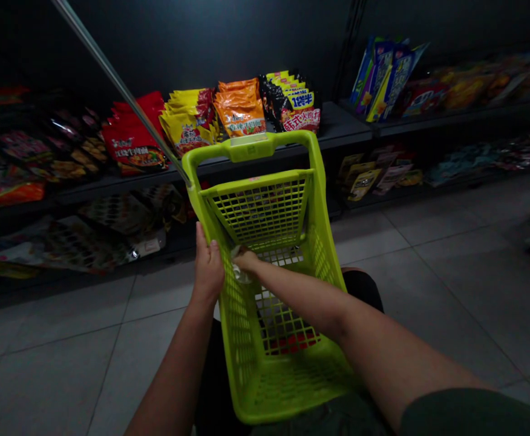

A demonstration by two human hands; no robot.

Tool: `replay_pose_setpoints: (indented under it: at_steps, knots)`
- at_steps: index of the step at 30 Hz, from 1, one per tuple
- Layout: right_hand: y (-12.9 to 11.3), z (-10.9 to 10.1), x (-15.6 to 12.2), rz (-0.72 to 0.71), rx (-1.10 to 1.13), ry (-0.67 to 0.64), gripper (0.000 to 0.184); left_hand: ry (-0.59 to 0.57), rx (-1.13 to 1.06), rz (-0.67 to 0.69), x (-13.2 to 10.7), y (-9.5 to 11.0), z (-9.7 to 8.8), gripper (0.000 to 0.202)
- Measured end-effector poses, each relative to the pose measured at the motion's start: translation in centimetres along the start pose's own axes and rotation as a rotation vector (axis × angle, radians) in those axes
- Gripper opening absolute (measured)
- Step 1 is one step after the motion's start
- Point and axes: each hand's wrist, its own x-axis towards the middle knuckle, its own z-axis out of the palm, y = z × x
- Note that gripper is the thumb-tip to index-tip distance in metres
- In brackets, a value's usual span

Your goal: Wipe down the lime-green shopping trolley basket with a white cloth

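A lime-green plastic shopping basket [333, 242] with slatted sides and a raised handle stands tilted between my knees. Flat against the outside of its left wall lies my left hand [209, 266], fingers stretched upward along the side. My right hand [247, 261] reaches down inside the basket, closed on a crumpled whitish cloth [241, 275] that touches the inner left wall. Some of those fingers are hidden and the cloth is slightly blurred, so its exact kind is unclear. Through the basket's bottom grid, something red shows beneath.
Ahead runs a dark shelf [344, 130] with red noodle packets [134, 140], yellow packets [190, 124], orange packets [241, 112] and black packets [294, 106]. More bags fill the lower shelf. A thin metal pole [124, 91] slants to the basket's handle frame. Grey tiles [428, 303] cover the floor.
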Motion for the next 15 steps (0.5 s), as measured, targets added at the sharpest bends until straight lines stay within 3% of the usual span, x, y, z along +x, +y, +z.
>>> replay_pose_setpoints:
  at_steps: [2, 4, 8, 10, 12, 13, 15]
  knots:
    - [-1.8, -0.2, -0.1, 0.048, 0.004, -0.011, 0.030, -0.003, -0.020, -0.007, 0.1, 0.0, 0.0, 0.065]
    - [-2.5, -0.5, -2.7, 0.069, 0.008, -0.041, 0.034, -0.003, -0.022, -0.018, 0.2, 0.0, 0.0, 0.065]
    - [0.2, -2.2, -14.1, 0.163, -0.012, -0.247, 0.030, 0.000, 0.006, -0.014, 0.1, 0.4, 0.1, 0.064]
    - [1.6, -3.5, -18.2, 0.248, -0.037, -0.540, 0.028, 0.004, 0.000, -0.004, 0.0, 0.5, 0.2, 0.065]
    - [1.4, -4.6, -18.3, 0.229, -0.076, -0.622, 0.027, 0.002, -0.012, 0.009, -0.1, 0.5, 0.3, 0.064]
    - [0.7, -5.1, -16.7, 0.181, -0.090, -0.559, 0.026, -0.002, -0.015, 0.013, -0.2, 0.4, 0.4, 0.064]
    - [-1.8, -5.5, -11.3, 0.052, -0.085, -0.292, 0.025, -0.010, -0.016, 0.013, -0.2, 0.3, 0.6, 0.065]
